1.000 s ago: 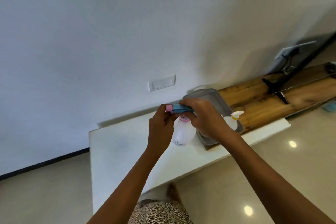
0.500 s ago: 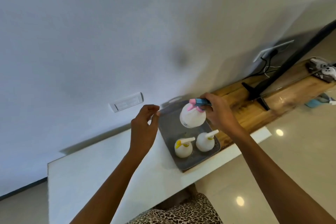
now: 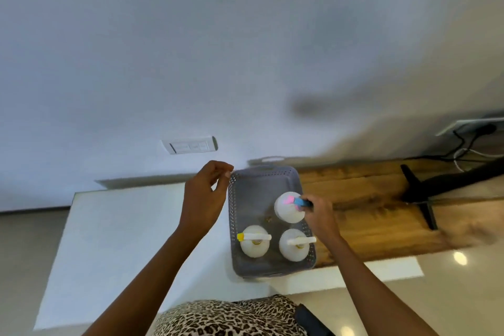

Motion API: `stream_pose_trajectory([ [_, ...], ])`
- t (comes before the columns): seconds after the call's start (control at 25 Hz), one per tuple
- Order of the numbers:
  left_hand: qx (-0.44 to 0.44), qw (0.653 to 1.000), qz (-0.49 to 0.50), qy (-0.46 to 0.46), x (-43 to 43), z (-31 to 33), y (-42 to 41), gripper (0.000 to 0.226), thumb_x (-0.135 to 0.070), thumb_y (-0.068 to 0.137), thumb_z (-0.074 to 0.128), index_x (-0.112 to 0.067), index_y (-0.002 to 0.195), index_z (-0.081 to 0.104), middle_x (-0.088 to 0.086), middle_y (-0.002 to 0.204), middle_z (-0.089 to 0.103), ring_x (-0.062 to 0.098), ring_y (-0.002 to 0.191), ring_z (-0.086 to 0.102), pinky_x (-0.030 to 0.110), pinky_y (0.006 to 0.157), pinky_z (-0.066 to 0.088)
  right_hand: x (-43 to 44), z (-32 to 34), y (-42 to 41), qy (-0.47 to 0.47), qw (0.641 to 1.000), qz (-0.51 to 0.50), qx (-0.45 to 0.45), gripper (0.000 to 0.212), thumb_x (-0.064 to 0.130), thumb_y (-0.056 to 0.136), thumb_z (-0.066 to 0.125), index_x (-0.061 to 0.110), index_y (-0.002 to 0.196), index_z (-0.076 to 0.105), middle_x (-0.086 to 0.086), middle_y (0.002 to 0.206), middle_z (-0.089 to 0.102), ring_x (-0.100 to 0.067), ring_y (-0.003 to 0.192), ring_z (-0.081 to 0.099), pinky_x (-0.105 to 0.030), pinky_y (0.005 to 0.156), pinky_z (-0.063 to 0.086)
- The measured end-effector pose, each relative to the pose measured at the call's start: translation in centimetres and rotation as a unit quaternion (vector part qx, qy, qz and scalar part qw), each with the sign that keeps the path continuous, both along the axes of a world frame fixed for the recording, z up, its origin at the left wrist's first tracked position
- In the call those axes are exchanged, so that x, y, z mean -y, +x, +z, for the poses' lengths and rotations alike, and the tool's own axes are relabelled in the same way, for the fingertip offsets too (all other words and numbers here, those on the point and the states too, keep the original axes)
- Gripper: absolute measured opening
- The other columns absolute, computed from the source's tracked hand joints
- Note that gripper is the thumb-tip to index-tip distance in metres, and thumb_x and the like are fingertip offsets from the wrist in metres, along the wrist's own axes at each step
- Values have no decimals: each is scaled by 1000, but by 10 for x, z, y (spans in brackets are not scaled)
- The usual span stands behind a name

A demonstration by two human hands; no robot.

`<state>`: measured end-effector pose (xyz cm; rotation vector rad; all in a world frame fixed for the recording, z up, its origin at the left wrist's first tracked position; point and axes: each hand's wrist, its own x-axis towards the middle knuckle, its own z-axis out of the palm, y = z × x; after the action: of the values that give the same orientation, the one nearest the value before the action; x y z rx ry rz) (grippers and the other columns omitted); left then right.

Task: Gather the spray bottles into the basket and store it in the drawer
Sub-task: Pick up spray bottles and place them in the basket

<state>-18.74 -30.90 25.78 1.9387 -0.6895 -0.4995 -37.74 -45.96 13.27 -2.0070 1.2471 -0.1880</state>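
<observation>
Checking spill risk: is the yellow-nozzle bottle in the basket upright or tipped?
Upright. The yellow-nozzle bottle is seen from straight above in the basket, its trigger head centred over its round body.

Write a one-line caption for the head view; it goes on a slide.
Right hand lowers a pink-and-blue spray bottle into the grey basket beside two others; left hand hovers empty.

A white counter (image 3: 131, 240) runs along the wall, and a wooden top (image 3: 368, 215) adjoins it to the right. A grey perforated basket (image 3: 246, 264) sits where the two meet, its left part on the white counter and its right edge against the wood.
</observation>
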Motion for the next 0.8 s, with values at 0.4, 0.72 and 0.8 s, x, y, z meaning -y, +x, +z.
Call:
stream_pose_trajectory([
  [0.4, -27, 995, 89, 44, -8, -13, -31, 16, -11, 88, 55, -25, 86, 63, -19, 89, 66, -14, 84, 59, -5, 72, 38, 27, -55, -4, 46, 990, 120, -67, 30, 3, 87, 55, 4, 117, 59, -17, 120, 62, -29, 108, 57, -35, 95, 46],
  [0.72, -13, 994, 91, 59, -13, -11, -41, 14, -11, 88, 55, -23, 89, 64, -16, 89, 67, -5, 89, 60, -6, 72, 39, 29, -58, 5, 27, 967, 212, -138, 42, 9, 94, 45, 9, 136, 40, -15, 135, 52, -27, 116, 54, -32, 96, 44],
  [0.8, -10, 995, 84, 57, -13, -11, -41, 14, -11, 88, 56, -23, 88, 63, -16, 89, 67, -5, 89, 61, -6, 71, 39, 29, -55, 3, 24, 968, 204, -145, 45, 12, 94, 46, 8, 137, 36, -15, 137, 49, -28, 120, 51, -34, 99, 42],
])
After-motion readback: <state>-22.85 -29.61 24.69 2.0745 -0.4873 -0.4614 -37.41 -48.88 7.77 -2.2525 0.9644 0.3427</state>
